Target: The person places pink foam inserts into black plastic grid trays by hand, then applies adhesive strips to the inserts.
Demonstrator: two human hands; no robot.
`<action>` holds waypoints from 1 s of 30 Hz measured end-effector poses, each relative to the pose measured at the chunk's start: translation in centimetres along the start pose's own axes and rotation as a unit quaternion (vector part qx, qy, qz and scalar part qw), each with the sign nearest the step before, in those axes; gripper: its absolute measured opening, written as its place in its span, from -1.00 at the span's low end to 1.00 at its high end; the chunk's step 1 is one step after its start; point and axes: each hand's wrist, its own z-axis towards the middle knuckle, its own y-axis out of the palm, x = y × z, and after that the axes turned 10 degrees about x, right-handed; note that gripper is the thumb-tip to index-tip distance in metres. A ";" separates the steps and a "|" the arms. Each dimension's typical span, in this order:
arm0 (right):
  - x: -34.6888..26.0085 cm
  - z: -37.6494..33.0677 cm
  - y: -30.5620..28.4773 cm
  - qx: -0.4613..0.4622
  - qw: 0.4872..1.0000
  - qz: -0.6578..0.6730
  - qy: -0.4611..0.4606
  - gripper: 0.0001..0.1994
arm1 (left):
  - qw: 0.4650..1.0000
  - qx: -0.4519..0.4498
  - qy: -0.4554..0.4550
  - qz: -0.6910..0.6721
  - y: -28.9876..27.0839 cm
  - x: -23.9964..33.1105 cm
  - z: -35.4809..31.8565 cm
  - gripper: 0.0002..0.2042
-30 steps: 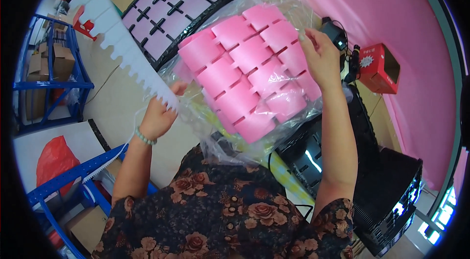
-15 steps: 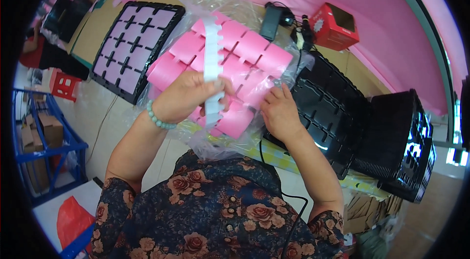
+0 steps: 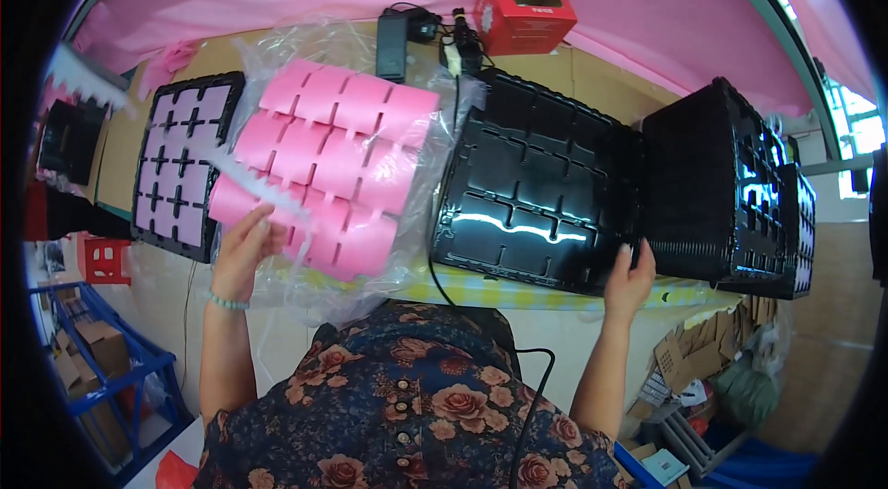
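My left hand (image 3: pixel 242 253) is closed at the near left corner of the pink slotted sheets (image 3: pixel 319 142). Its fingers pinch a white notched strip (image 3: pixel 252 182), blurred by motion, which slants over the sheets. These sheets lie on crumpled clear plastic (image 3: pixel 416 202). At the near right corner of an empty black moulded tray (image 3: pixel 532 184) is my right hand (image 3: pixel 629 281), thumb and fingers apart, holding nothing. Whether it touches the tray I cannot tell.
A black tray with lilac pieces (image 3: pixel 190 156) lies at the left. Stacked black trays (image 3: pixel 708 184) stand at the right. Behind are a red box (image 3: pixel 524 15) and a dark adapter (image 3: pixel 391 47) with cables. Another blurred white notched piece (image 3: pixel 88 80) shows at far left.
The view has swung to the right. My left hand has carried the white strip toward the sheets' near left corner. My right hand has left the pink sheets and moved right to the black tray.
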 end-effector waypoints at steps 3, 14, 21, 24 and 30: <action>5.2 -0.9 -1.8 -0.053 0.981 0.014 0.188 -0.52 | 0.999 0.025 -0.009 -0.019 -1.3 -2.6 -0.3 -0.61; 5.3 3.5 2.6 -0.193 0.906 0.161 0.340 -0.29 | 0.987 0.136 0.067 0.045 -0.5 -2.3 -0.1 -0.68; 5.7 5.9 5.4 -0.193 0.918 0.148 0.313 -0.30 | 0.984 0.166 0.019 -0.059 -0.6 -3.3 -0.4 -0.69; 5.4 6.4 6.0 -0.201 0.921 0.141 0.302 -0.30 | 0.988 0.154 0.011 -0.033 -0.5 -2.8 -0.9 -0.67; -0.1 6.8 4.0 -0.135 0.985 -0.109 -0.012 -0.39 | 0.999 -0.025 0.018 0.040 1.2 0.7 -2.9 -0.72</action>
